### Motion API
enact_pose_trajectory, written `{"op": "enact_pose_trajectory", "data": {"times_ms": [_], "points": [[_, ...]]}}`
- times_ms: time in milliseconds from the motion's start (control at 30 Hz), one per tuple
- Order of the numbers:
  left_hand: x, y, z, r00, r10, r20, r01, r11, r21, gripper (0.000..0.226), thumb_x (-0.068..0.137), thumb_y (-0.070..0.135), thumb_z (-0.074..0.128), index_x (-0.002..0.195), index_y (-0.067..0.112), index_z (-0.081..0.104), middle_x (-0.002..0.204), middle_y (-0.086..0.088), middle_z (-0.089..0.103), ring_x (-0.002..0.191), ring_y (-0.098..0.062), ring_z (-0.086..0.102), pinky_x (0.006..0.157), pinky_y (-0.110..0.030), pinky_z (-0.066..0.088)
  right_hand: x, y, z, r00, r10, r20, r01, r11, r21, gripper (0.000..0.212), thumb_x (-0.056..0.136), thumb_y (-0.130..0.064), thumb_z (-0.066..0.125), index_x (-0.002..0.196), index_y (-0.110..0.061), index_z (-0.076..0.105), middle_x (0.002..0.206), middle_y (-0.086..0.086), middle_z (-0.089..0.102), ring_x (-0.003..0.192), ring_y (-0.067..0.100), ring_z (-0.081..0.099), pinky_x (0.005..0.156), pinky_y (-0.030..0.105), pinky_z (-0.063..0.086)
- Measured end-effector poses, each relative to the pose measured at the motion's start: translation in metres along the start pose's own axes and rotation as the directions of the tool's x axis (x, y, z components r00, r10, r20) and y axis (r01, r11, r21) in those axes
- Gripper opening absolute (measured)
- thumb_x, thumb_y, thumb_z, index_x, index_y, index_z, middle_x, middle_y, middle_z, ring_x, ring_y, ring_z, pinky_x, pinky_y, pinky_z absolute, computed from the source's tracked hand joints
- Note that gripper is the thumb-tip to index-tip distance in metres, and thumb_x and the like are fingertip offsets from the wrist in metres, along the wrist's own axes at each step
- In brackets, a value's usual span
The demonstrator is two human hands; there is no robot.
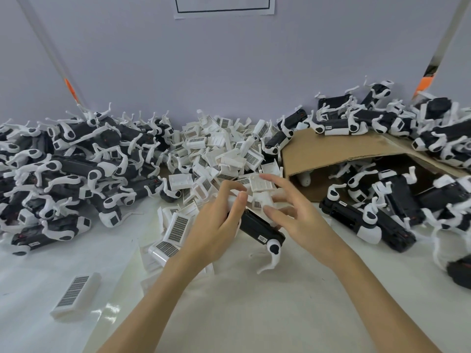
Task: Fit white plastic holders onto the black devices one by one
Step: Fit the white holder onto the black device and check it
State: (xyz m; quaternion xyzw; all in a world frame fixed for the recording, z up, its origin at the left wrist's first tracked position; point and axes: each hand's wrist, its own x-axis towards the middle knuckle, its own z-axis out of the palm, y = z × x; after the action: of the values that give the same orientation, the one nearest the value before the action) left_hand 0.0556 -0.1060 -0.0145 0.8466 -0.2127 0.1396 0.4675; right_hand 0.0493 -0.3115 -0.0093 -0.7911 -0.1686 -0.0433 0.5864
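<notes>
- The near end of the black device is covered by the left hand; how it is gripped cannot be told.
- The white holder between the fingers is blurred and partly hidden by the right hand.
- The heap of devices on the left is cut off by the picture's edge.
- The contents of the cardboard box are largely hidden by its flap.
- The paper sheet on the wall is cut off at the top.

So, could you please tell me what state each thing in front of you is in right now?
Black device with white legs: held off the table in the left hand.
Right hand: fingers spread, at the device's upper end.
Loose white plastic holders: heaped behind the hands.
Single white plastic holder: lying alone, near left.
Brown cardboard box: tipped on its side, open.
</notes>
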Motion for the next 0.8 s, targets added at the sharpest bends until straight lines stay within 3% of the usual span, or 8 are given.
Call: {"op": "enact_pose_trajectory", "data": {"times_ms": [100,167,267,400,500,633,733,800], "points": [[0.0,0.0,0.0,1.0,0.001,0.003,-0.001,1.0,0.008,0.046,0.103,0.07,0.023,0.121,0.037,0.049,0.051,0.015,0.051,0.049,-0.005,0.046,0.055,-0.018,0.034,0.001,0.005,0.007,0.989,-0.028,-0.144,0.021,0.999,-0.05,0.024,0.101,-0.03,0.068,0.12,-0.043,0.063,0.115,-0.017,0.061,0.094,0.015,0.07,0.078,0.025,0.055],[0.0,0.001,0.0,1.0,-0.004,0.006,0.004,1.0,0.013,0.047,0.102,0.069,0.023,0.122,0.036,0.049,0.051,0.016,0.05,0.049,-0.005,0.047,0.055,-0.018,0.034,0.001,0.005,0.01,0.988,-0.014,-0.156,0.005,0.998,-0.057,0.01,0.102,-0.038,0.066,0.111,-0.039,0.069,0.114,-0.012,0.064,0.092,0.014,0.071,0.078,0.026,0.053],[0.0,0.001,-0.001,1.0,-0.023,0.002,0.023,1.0,0.004,0.05,0.101,0.069,0.023,0.122,0.033,0.05,0.053,0.015,0.052,0.052,-0.005,0.048,0.055,-0.021,0.031,0.0,0.004,0.004,0.999,0.04,0.031,-0.042,0.998,0.046,0.021,0.1,-0.037,0.069,0.121,-0.04,0.071,0.121,-0.012,0.07,0.099,0.009,0.072,0.083,0.022,0.056],[0.0,0.001,-0.002,0.999,-0.029,0.013,0.029,1.0,0.005,0.048,0.101,0.069,0.022,0.121,0.034,0.049,0.051,0.016,0.05,0.05,-0.005,0.045,0.056,-0.027,0.028,-0.005,0.003,-0.007,0.979,0.096,0.182,-0.117,0.987,0.11,0.038,0.097,-0.023,0.075,0.133,-0.03,0.067,0.128,-0.005,0.072,0.12,0.016,0.067,0.103,0.032,0.054],[-0.001,0.002,-0.001,1.0,-0.013,0.018,0.013,1.0,0.028,0.048,0.101,0.071,0.021,0.121,0.037,0.049,0.051,0.012,0.047,0.05,-0.007,0.043,0.055,-0.024,0.029,-0.004,0.001,-0.007,0.993,0.089,0.078,-0.1,0.985,0.143,0.024,0.099,-0.014,0.07,0.121,-0.022,0.075,0.119,0.0,0.076,0.105,0.013,0.072,0.086,0.023,0.056],[0.0,0.001,-0.002,1.0,-0.008,0.013,0.008,0.999,0.046,0.047,0.101,0.072,0.021,0.12,0.038,0.048,0.054,0.007,0.047,0.053,-0.009,0.045,0.055,-0.024,0.03,-0.003,0.001,-0.005,0.996,0.053,-0.065,-0.047,0.995,0.092,0.02,0.1,-0.012,0.069,0.112,-0.025,0.077,0.111,0.003,0.076,0.074,0.002,0.061,0.066,0.016,0.047],[0.0,-0.001,-0.003,1.0,-0.029,0.004,0.029,0.999,0.045,0.048,0.1,0.073,0.021,0.119,0.039,0.048,0.055,0.002,0.049,0.054,-0.008,0.046,0.057,-0.026,0.031,-0.004,0.0,-0.003,0.993,0.022,0.116,-0.038,0.989,0.144,0.031,0.104,-0.006,0.06,0.125,-0.025,0.075,0.125,-0.001,0.074,0.093,0.007,0.071,0.074,0.017,0.051],[0.001,-0.002,-0.004,0.999,-0.048,0.001,0.047,0.998,0.037,0.049,0.099,0.074,0.02,0.118,0.039,0.049,0.051,0.01,0.049,0.052,-0.005,0.046,0.059,-0.033,0.032,-0.005,-0.002,-0.006,0.962,0.027,0.27,-0.066,0.989,0.136,0.04,0.104,-0.009,0.056,0.137,-0.029,0.068,0.127,0.011,0.072,0.098,0.017,0.066,0.081,0.026,0.046]]}}
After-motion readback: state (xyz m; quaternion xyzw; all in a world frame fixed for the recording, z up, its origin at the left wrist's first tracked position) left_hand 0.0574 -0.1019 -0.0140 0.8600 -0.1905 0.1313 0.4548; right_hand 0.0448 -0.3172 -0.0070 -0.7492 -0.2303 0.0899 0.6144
